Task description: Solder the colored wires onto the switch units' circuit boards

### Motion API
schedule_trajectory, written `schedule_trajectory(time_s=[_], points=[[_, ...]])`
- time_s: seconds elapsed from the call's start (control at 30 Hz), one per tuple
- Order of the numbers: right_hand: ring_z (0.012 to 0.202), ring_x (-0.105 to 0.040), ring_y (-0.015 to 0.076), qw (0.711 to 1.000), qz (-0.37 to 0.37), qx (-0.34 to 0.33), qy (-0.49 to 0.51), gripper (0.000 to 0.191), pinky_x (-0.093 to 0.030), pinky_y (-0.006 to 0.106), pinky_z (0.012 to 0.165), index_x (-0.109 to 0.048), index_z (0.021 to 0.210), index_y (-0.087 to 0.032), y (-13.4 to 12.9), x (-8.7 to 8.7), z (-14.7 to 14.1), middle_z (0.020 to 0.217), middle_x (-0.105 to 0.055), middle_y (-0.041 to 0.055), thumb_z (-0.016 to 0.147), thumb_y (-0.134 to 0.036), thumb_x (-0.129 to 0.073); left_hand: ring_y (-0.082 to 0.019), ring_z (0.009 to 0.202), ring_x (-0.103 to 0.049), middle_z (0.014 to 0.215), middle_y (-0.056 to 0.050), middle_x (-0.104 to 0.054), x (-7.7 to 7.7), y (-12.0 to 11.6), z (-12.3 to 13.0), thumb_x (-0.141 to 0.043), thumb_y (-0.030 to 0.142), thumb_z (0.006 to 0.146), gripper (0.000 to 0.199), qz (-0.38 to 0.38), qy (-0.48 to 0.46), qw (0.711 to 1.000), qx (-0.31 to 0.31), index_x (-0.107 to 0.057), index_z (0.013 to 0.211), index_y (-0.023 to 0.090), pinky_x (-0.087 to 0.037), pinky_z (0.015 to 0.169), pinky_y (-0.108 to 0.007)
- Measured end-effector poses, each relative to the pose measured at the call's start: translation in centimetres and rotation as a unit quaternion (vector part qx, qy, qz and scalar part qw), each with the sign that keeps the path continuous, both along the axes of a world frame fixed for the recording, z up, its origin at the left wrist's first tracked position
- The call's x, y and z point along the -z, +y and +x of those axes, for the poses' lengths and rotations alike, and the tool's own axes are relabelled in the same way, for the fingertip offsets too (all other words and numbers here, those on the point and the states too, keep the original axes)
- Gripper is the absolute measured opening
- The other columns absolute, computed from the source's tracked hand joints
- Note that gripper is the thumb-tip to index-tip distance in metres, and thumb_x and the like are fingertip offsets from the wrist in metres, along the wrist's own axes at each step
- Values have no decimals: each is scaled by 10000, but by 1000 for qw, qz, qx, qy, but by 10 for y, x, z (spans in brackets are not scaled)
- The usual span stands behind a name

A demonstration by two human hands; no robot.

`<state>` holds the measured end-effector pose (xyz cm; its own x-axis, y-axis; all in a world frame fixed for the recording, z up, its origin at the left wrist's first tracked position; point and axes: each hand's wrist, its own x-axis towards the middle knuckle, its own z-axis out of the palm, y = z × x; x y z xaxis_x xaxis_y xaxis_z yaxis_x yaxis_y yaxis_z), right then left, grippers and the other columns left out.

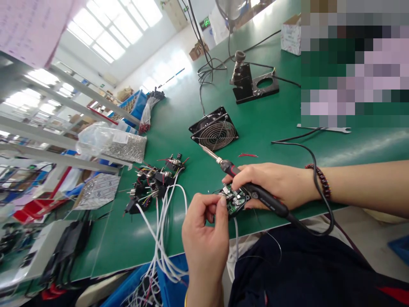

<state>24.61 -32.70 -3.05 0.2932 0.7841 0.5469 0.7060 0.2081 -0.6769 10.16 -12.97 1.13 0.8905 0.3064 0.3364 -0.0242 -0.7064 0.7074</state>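
A soldering iron (pixel 260 197) is held in my right hand (pixel 275 183), its metal tip pointing up and left toward the black fan. The same hand also steadies a small green circuit board (pixel 235 200) near the table's front edge. At the board's left side, my left hand (pixel 207 230) is closed in a pinch, thumb and forefinger together; what lies between the fingertips is too small to make out. A white cable (pixel 236 238) hangs down from the board. Thin wire curls below my right hand, over the dark clothing.
A black fan (pixel 217 132) stands beyond the iron's tip, with a black iron stand (pixel 255 83) behind it. Wired assemblies (pixel 156 181) with white cables lie left. Red wires (pixel 248 155) and a wrench (pixel 338 129) are on the green table (pixel 179 111).
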Motion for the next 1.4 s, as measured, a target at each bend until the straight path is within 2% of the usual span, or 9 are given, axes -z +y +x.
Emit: schedule_trajectory(time_s=[0.2,0.33,0.5,0.63,0.77,0.9,1.1,1.27,1.4], points=[[1186,-782,277,999,-34,17,-3,296,-641,412,1011,-652,1283,-245,2,-5,-3,1280,-807,121,1028,-281,-798,-150,680,-598,767,18,-662,2,1,-4,-750,307,1048,118,-27,5,1000,-9,-781,952,247,-502,656,-255],[1215,-783,276,1000,-18,24,3,313,-642,423,1049,-651,1304,-246,1,-3,-5,1305,-807,128,1034,-284,-805,-161,803,-689,926,-21,-739,2,14,-9,-825,449,1020,249,-147,-4,988,-46,-787,1143,236,-574,726,-248],[1270,-784,273,999,5,31,-8,326,-643,444,1100,-627,1345,-255,-1,3,-6,1349,-799,129,1063,-286,-787,-130,723,-615,775,4,-692,10,46,-9,-942,636,880,471,-235,-81,963,-103,-756,812,208,-526,683,-224],[1289,-792,279,999,13,41,-22,321,-658,461,1099,-611,1374,-266,-2,6,-7,1364,-799,130,1090,-308,-756,-186,825,-715,862,-50,-796,7,53,-11,-816,661,989,448,-178,-5,982,-64,-862,891,226,-583,795,-301],[1291,-800,271,999,17,43,-21,319,-644,471,1150,-616,1362,-273,-1,10,-7,1365,-803,120,1092,-360,-762,-212,871,-709,925,-55,-793,-5,35,-12,-822,496,1008,263,-133,37,990,11,-872,927,251,-556,777,-323],[1311,-795,284,998,16,46,-26,310,-657,475,1118,-619,1351,-269,-2,11,-7,1379,-800,132,1096,-377,-757,-191,848,-687,891,-23,-751,-8,23,-11,-802,295,998,110,-152,17,988,18,-825,899,254,-540,792,-311],[1287,-799,280,998,16,45,-39,319,-657,455,1101,-610,1354,-275,-4,9,-6,1376,-797,128,1093,-380,-763,-153,815,-687,865,18,-754,-1,30,-18,-766,214,1019,147,-141,10,990,30,-796,883,262,-521,771,-265],[1272,-797,260,998,30,43,-27,350,-658,401,1056,-604,1356,-283,-3,11,-5,1370,-797,118,1071,-343,-798,-155,858,-684,895,31,-739,2,28,-25,-742,165,1051,164,-29,-41,998,27,-745,921,266,-515,800,-266],[1285,-785,263,999,28,35,-16,350,-635,424,1111,-631,1355,-286,-3,11,-5,1386,-795,111,1057,-323,-810,-151,908,-676,928,33,-733,-2,23,-30,-734,132,1055,164,55,-64,996,39,-738,964,268,-514,856,-260]])
